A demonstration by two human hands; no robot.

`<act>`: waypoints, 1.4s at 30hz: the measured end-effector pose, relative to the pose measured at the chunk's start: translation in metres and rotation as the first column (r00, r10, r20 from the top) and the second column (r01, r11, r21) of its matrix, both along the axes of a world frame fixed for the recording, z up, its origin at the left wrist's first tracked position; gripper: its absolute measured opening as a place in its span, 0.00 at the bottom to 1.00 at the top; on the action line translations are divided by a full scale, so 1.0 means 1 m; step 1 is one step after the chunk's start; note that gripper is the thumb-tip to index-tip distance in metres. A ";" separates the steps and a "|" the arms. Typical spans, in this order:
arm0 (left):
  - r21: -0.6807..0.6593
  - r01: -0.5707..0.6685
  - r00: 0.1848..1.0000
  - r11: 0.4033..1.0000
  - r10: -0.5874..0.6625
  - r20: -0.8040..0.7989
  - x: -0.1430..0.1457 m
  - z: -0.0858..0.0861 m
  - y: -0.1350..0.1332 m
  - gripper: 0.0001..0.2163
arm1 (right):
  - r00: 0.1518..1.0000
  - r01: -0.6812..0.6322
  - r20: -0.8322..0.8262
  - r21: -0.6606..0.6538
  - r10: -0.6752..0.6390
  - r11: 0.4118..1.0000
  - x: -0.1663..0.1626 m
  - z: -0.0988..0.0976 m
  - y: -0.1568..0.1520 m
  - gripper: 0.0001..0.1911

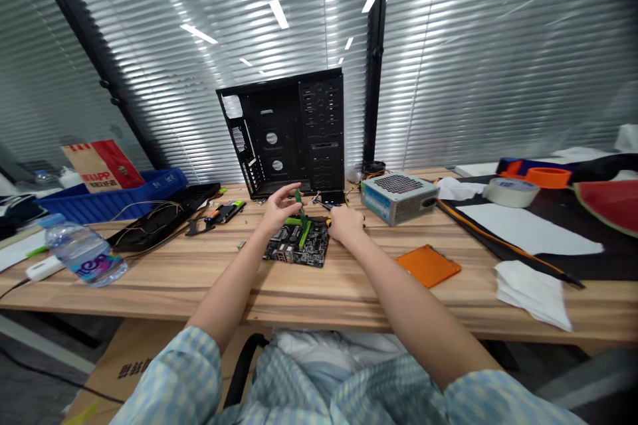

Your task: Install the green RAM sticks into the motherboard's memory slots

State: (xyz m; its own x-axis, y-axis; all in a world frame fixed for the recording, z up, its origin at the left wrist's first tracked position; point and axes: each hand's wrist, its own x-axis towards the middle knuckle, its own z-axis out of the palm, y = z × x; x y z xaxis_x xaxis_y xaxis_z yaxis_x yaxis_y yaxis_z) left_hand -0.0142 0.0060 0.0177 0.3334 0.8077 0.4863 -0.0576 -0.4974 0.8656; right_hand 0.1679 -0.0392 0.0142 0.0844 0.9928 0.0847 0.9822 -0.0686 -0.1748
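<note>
A motherboard (315,249) with lime-green slots lies flat on the wooden table in front of me. My left hand (280,209) is over its far left part, fingers closed on a green memory stick (300,204) that stands upright above the slots. Whether the stick's lower edge sits in a slot, I cannot tell. At the board's right edge, my right hand (346,224) is closed round a tool with a yellow-and-black handle (329,221); the palm hides most of it.
An open black computer case (284,139) stands behind the board. To the right are a power supply (399,196) and an orange drive (429,265). On the left are a water bottle (84,252), a blue bin (119,196) and a black panel (164,216).
</note>
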 end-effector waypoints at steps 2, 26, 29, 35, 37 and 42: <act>0.009 0.005 1.000 1.000 -0.005 -0.004 0.000 0.000 0.000 0.33 | 1.000 -0.005 0.000 0.007 0.005 1.000 0.000 -0.001 0.000 0.19; -0.003 0.047 0.998 0.999 -0.046 0.031 -0.005 0.001 0.005 0.26 | 1.000 0.000 -0.009 0.022 0.001 1.000 0.001 -0.003 0.002 0.18; 0.003 0.031 0.999 1.000 -0.031 0.031 -0.005 0.000 0.007 0.26 | 1.000 -0.002 -0.011 0.031 0.003 1.000 0.001 -0.003 0.002 0.17; -0.006 0.030 0.999 1.000 -0.030 0.039 -0.004 0.001 0.007 0.26 | 1.000 -0.008 -0.013 0.039 0.009 0.999 0.001 -0.004 0.001 0.17; -0.010 0.025 0.999 1.000 -0.024 0.038 -0.004 0.002 0.005 0.28 | 1.000 -0.008 -0.013 0.041 0.009 0.999 0.001 -0.004 0.002 0.17; -0.028 -0.002 0.999 1.000 0.003 0.044 -0.004 0.003 0.004 0.29 | 1.000 0.002 -0.013 0.028 -0.001 1.000 0.001 -0.004 0.003 0.18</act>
